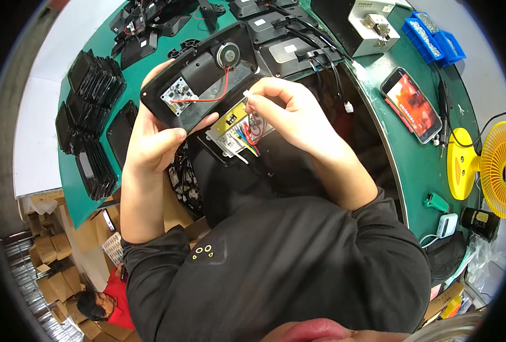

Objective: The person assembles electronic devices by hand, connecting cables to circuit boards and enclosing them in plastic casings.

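My left hand [149, 142] grips a black plastic housing [203, 69], tilted open toward me, by its left end. Inside it sit a round speaker [228, 55] and a small white circuit board [179, 96], joined by a red wire [225, 91]. Just right of the housing, my right hand [290, 111] pinches a small white connector [247, 94] between thumb and fingers. Below the housing lies an open unit with a yellow and white board [230, 134]. Several coloured wires [248, 138] run from it beneath my right hand.
Similar black housings with cables [284, 51] fill the far side of the green table [378, 74]. Stacked black panels [87, 114] stand at left. On the right are a phone [410, 105], blue trays of screws [429, 37] and a yellow fan [496, 169]. A person in red [116, 296] is at lower left.
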Demonstrator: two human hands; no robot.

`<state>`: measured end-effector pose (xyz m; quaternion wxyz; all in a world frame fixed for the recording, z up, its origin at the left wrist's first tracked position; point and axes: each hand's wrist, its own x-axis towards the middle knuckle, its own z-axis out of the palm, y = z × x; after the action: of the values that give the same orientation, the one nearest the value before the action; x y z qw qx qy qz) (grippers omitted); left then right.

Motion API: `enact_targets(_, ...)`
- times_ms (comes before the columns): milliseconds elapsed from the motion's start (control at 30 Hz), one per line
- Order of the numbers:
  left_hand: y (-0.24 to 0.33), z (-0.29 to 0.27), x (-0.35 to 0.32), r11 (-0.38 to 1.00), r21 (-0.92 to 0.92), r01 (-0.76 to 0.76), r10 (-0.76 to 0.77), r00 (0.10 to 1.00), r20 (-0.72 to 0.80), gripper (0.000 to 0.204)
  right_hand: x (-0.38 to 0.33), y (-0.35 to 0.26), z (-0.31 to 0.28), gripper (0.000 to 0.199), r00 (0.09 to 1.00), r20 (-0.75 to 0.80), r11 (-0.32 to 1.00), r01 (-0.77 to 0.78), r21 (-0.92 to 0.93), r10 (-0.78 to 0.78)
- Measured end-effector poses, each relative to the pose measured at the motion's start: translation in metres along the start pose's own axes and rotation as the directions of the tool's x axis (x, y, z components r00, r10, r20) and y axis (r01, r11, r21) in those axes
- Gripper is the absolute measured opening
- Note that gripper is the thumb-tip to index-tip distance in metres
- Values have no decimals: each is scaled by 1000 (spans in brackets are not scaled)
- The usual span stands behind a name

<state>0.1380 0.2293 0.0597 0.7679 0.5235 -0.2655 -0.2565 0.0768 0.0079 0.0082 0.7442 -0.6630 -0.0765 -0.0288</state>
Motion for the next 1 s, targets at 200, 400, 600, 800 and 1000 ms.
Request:
enact_targets(200, -6, 1, -5, 969, -243, 36, -64, 992, -108, 92, -5, -4, 2, 15, 999, 36, 997, -32, -72, 35)
enact_targets(400, -34, 10, -7, 939, -339, -56, 34, 997, -72, 106, -7, 14, -9, 19, 992, -12, 989, 123, -85, -124)
enact_targets(600, -61, -21, -28, 864, -502, -45, 85, 995, 57, 103, -12, 6, -28, 19, 976, 42, 954, 217, -205, -213)
enact_targets(800, -67, -4, -12, 837, -538, 98, 12, 980, 197, 84, -29, 2, -46, 18, 973, -29, 959, 219, -179, -228)
enact_targets(1000, -66, 29, 2, 974, -226, 33, -61, 991, -121, 63, -32, 7, -61, 18, 976, -42, 960, 200, -195, -212)
